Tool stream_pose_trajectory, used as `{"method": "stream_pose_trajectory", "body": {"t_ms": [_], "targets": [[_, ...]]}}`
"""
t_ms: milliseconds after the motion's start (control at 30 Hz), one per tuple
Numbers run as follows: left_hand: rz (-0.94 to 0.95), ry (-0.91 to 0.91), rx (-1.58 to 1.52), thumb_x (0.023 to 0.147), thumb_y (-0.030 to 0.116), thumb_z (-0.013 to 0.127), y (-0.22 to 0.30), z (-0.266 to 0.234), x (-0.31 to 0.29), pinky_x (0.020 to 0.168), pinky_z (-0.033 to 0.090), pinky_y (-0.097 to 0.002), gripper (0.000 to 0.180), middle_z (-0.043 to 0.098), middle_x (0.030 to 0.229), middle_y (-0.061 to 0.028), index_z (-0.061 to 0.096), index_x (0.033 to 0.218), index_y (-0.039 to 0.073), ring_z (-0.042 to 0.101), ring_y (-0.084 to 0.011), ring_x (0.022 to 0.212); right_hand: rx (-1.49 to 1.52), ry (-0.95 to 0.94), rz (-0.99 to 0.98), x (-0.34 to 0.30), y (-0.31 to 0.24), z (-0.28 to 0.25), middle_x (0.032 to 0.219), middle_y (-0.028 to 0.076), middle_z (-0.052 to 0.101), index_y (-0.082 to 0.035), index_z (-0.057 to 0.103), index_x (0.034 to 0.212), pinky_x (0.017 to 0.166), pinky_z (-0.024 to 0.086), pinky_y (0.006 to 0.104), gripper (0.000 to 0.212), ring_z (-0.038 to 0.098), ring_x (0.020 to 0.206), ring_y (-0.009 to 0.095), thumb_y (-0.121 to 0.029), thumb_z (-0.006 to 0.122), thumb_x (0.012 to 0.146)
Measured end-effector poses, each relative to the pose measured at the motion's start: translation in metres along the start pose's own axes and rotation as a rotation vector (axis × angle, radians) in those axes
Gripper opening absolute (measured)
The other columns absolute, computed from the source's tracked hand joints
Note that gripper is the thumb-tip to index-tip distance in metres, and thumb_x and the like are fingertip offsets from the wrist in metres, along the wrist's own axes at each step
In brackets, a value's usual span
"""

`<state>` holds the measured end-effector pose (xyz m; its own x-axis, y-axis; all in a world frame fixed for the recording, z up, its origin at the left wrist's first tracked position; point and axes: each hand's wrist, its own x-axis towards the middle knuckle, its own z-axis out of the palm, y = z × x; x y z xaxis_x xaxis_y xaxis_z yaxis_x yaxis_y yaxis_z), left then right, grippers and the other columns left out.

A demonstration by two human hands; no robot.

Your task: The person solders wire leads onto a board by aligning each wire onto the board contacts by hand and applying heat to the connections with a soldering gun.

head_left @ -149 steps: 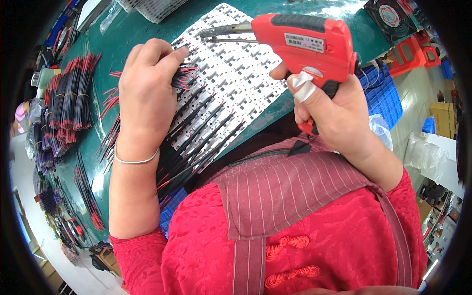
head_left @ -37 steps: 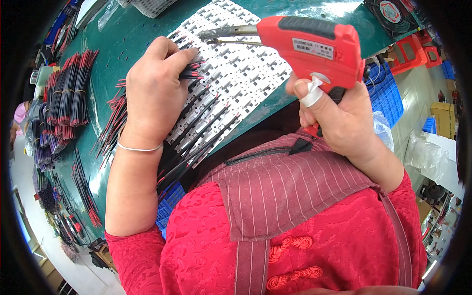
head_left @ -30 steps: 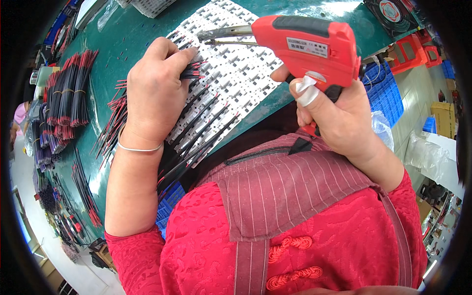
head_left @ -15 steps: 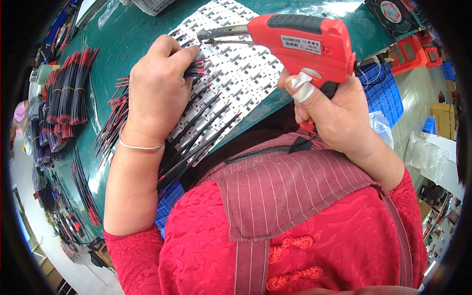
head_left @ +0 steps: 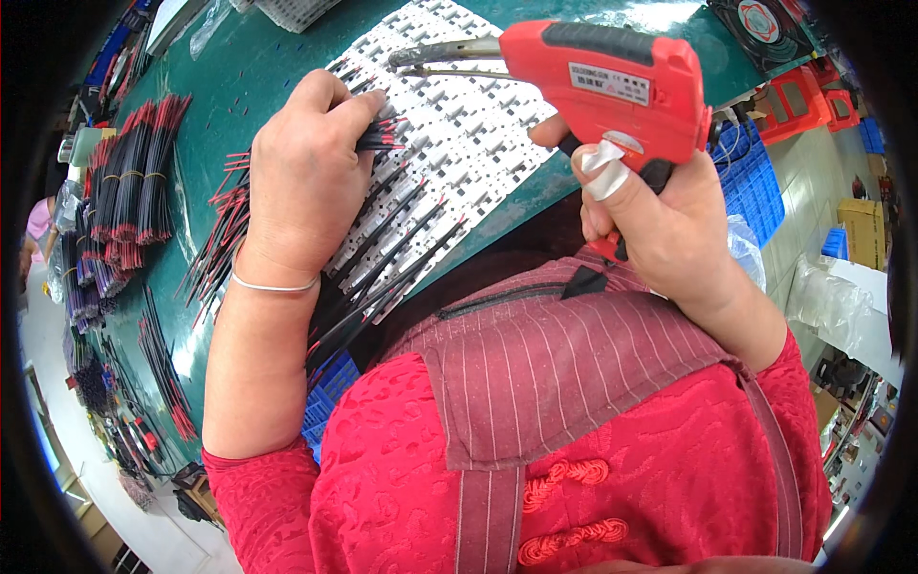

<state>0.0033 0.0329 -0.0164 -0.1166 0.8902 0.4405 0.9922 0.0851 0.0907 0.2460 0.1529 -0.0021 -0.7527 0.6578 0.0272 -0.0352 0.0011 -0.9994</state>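
My right hand (head_left: 660, 225), with white tape around its thumb, grips a red and black soldering gun (head_left: 604, 91). The gun's long metal tip reaches left over a white perforated board (head_left: 478, 158) dotted with rows of small pieces, and ends a little beyond my left fingertips. My left hand (head_left: 308, 158) is closed over the board's left side. Black wires with red ends (head_left: 382, 134) stick out from between its fingers and thumb. Exactly what the fingertips pinch is hidden. More black-and-red wires (head_left: 406, 273) lie across the board's near edge.
On the green table (head_left: 215, 120), tied bundles of black-and-red wires (head_left: 143, 182) lie at the left, with loose wires (head_left: 164, 368) nearer me. A fan (head_left: 760, 29) sits at the far right. Beyond the table's right edge are blue crates (head_left: 746, 177) and red bins (head_left: 798, 100).
The soldering gun has shifted right and slightly up with my right hand, its tip drawing away from my left fingertips. My right index finger now extends further out. My left hand stays put.
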Motion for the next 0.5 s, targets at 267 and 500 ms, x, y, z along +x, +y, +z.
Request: {"method": "stream_pose_trajectory", "body": {"t_ms": [267,500], "targets": [[-0.002,-0.008,0.008,0.063,-0.003,0.076,0.0014,-0.0024,0.0009,0.071,0.055,-0.0400,0.038,0.063,0.091,-0.0082,0.074,0.100,0.009,0.065,-0.0295,0.079,-0.002,0.004,-0.006,-0.0016,-0.0018,-0.0013,0.079,0.002,0.065,0.001,0.067,0.110,0.049,0.044,0.0237,0.026,0.055,0.055,0.007,-0.018,0.070,0.093],[-0.029,-0.005,-0.013,0.066,-0.007,0.072,0.0007,-0.0009,0.0012,0.072,0.054,-0.0382,0.039,0.063,0.092,-0.0076,0.075,0.100,0.011,0.065,-0.0283,0.081,-0.019,-0.011,0.031,-0.0035,-0.0017,-0.0041,0.086,0.004,0.065,0.001,0.064,0.112,0.052,0.046,0.0243,0.026,0.055,0.057,0.007,-0.018,0.068,0.095]]}}
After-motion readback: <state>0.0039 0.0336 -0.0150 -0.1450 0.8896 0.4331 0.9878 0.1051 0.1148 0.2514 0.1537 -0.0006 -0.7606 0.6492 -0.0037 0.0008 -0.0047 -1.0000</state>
